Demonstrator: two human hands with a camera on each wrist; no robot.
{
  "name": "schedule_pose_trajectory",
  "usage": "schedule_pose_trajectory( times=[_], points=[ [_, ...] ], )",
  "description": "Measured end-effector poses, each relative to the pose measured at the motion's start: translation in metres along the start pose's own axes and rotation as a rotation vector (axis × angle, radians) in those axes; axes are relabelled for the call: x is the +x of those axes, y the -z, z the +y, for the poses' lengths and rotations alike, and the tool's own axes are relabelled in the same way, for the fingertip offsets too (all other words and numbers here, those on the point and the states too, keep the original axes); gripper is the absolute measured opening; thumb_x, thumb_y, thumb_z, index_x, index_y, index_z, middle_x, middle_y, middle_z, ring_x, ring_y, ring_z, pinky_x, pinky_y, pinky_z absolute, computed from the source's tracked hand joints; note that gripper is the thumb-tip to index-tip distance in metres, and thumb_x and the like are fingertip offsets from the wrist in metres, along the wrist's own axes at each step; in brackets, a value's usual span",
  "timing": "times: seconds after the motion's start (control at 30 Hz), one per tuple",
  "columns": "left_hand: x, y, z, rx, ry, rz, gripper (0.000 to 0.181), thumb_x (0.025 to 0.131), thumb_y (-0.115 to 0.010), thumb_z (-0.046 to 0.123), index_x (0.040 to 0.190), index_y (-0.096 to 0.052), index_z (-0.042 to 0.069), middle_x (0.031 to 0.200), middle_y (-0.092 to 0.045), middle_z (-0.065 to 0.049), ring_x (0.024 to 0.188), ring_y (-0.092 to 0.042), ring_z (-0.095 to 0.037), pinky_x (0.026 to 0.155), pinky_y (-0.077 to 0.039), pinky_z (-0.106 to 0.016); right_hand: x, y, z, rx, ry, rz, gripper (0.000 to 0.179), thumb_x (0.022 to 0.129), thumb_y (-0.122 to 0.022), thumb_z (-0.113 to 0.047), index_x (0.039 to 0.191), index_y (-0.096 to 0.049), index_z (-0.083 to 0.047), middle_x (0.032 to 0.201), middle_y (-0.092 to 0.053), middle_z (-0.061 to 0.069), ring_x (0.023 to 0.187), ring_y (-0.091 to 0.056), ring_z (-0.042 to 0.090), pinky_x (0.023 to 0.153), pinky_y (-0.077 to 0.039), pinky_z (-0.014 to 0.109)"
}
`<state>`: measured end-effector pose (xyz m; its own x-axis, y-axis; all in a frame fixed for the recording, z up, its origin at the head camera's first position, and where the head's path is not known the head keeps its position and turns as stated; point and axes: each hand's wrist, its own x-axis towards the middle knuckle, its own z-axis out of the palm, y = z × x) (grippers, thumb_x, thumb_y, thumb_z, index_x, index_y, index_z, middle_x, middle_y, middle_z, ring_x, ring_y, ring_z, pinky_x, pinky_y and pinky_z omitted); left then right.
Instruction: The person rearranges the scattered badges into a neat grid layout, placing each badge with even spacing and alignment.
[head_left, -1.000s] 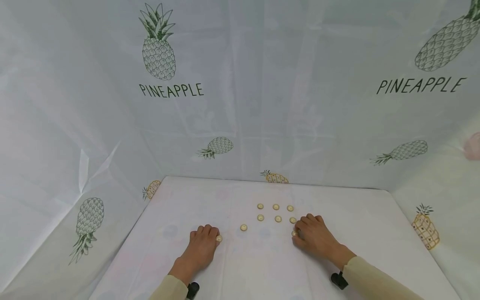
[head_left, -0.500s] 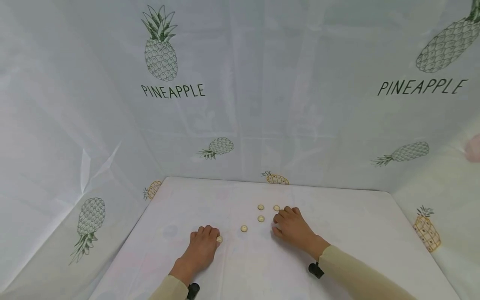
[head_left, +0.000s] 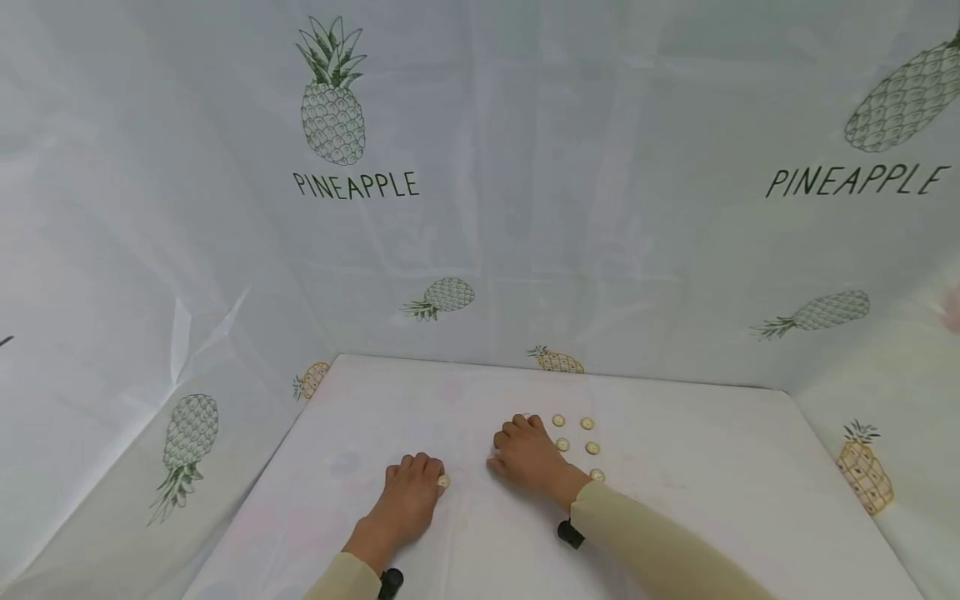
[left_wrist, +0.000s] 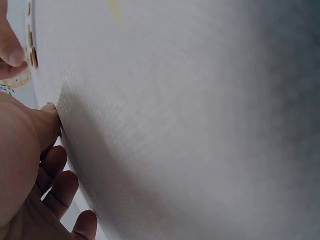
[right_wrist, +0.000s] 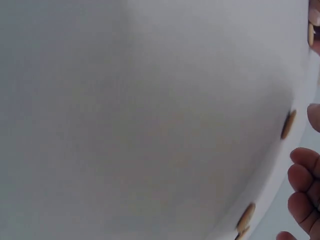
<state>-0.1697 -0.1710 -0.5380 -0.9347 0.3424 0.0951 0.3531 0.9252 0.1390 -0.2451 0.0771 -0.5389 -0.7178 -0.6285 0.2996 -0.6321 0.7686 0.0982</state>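
Small round beige wooden discs with marks on top lie on the white table. My left hand [head_left: 408, 496] rests at the left, thumb and fingertips pinching one disc [head_left: 443, 481]; the right wrist view catches that same held disc [right_wrist: 310, 35] edge-on. My right hand [head_left: 531, 454] is over the left part of the group, fingers loosely bent and nothing between them. In the right wrist view a disc [right_wrist: 288, 124] lies near its thumb [right_wrist: 314, 117]. The right hand covers some discs in the head view.
Several discs stay visible right of the right hand, among them a back one [head_left: 587, 423] and a front one [head_left: 597, 475] beside the sleeve. A white cloth [head_left: 480, 208] printed with pineapples rises behind the table [head_left: 690, 467] and at both sides.
My right hand has swept left from the right end of the discs to the left ones, uncovering those at the right. My left hand keeps its place with its disc.
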Motion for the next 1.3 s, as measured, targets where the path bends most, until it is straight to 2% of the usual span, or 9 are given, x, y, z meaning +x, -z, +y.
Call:
schedule_pose_trajectory(
  times=[0.23,0.4,0.47,0.53,0.63,0.8,0.9,1.07,1.3],
  points=[
    [0.001,-0.007,-0.003,0.010,-0.010,0.004,0.016,0.105,-0.065,0.024,0.113,-0.058,0.012,0.111,-0.056,-0.006,0.100,-0.048,-0.024,0.087,-0.042,-0.052,0.002,-0.011,-0.007,-0.025,-0.008,-0.016,0.029,0.101,-0.069,-0.043,0.088,-0.067,-0.017,0.089,-0.066,-0.004,0.085,-0.048,0.018,0.085,-0.040,0.040],
    [0.002,-0.010,-0.005,0.009,-0.007,0.000,0.016,0.105,-0.066,0.025,0.113,-0.058,0.013,0.113,-0.056,-0.006,0.102,-0.048,-0.025,0.087,-0.042,-0.052,-0.001,-0.005,-0.006,0.143,0.015,-0.047,0.008,0.101,-0.071,-0.025,0.099,-0.076,-0.020,0.095,-0.068,-0.006,0.087,-0.049,0.015,0.082,-0.039,0.038],
    [0.003,-0.010,-0.006,0.011,-0.005,0.000,0.016,0.105,-0.066,0.025,0.113,-0.058,0.013,0.113,-0.057,-0.006,0.102,-0.048,-0.025,0.088,-0.042,-0.053,-0.002,-0.002,-0.006,0.217,0.020,-0.071,0.011,0.099,-0.072,-0.018,0.107,-0.078,-0.021,0.099,-0.068,-0.006,0.090,-0.050,0.014,0.083,-0.039,0.039],
    [0.003,-0.009,-0.005,0.011,-0.002,-0.001,0.017,0.105,-0.066,0.025,0.113,-0.058,0.013,0.113,-0.057,-0.006,0.102,-0.049,-0.025,0.088,-0.042,-0.053,-0.004,0.000,-0.005,0.238,0.008,-0.090,0.018,0.098,-0.072,-0.017,0.114,-0.077,-0.022,0.105,-0.068,-0.005,0.094,-0.051,0.014,0.086,-0.042,0.041],
    [0.003,-0.009,-0.005,0.011,0.000,0.001,0.017,0.105,-0.066,0.025,0.113,-0.059,0.013,0.112,-0.057,-0.005,0.101,-0.049,-0.025,0.088,-0.042,-0.053,-0.004,0.002,-0.004,0.186,-0.026,-0.092,0.018,0.098,-0.073,-0.024,0.116,-0.075,-0.019,0.109,-0.068,-0.003,0.097,-0.053,0.017,0.089,-0.044,0.044],
    [0.002,-0.008,-0.005,0.009,-0.005,-0.004,0.015,0.105,-0.065,0.025,0.112,-0.059,0.014,0.112,-0.057,-0.005,0.102,-0.049,-0.024,0.087,-0.042,-0.051,-0.004,0.001,-0.005,0.109,-0.054,-0.077,0.021,0.098,-0.072,-0.037,0.100,-0.073,-0.016,0.101,-0.068,-0.002,0.092,-0.051,0.017,0.084,-0.042,0.041],
    [0.002,-0.008,-0.005,0.006,-0.009,-0.006,0.015,0.106,-0.064,0.026,0.112,-0.059,0.013,0.112,-0.057,-0.005,0.101,-0.049,-0.025,0.087,-0.042,-0.051,-0.004,-0.001,-0.006,0.098,-0.035,-0.065,0.018,0.100,-0.071,-0.035,0.097,-0.073,-0.018,0.097,-0.067,-0.004,0.088,-0.050,0.016,0.081,-0.041,0.038],
    [0.001,-0.006,-0.005,-0.001,-0.010,-0.003,0.014,0.106,-0.063,0.026,0.110,-0.057,0.014,0.108,-0.055,-0.004,0.098,-0.047,-0.024,0.087,-0.042,-0.051,-0.005,-0.002,-0.006,0.126,-0.008,-0.053,0.009,0.098,-0.073,-0.024,0.105,-0.075,-0.019,0.099,-0.067,-0.005,0.089,-0.050,0.015,0.081,-0.040,0.036],
    [0.001,-0.005,-0.003,0.003,-0.007,-0.007,0.013,0.106,-0.063,0.025,0.109,-0.057,0.014,0.108,-0.055,-0.004,0.098,-0.048,-0.024,0.086,-0.042,-0.051,-0.006,-0.003,-0.005,0.141,-0.063,-0.061,0.017,0.099,-0.072,-0.034,0.099,-0.072,-0.017,0.101,-0.068,-0.003,0.091,-0.049,0.016,0.083,-0.040,0.039]
  ],
)
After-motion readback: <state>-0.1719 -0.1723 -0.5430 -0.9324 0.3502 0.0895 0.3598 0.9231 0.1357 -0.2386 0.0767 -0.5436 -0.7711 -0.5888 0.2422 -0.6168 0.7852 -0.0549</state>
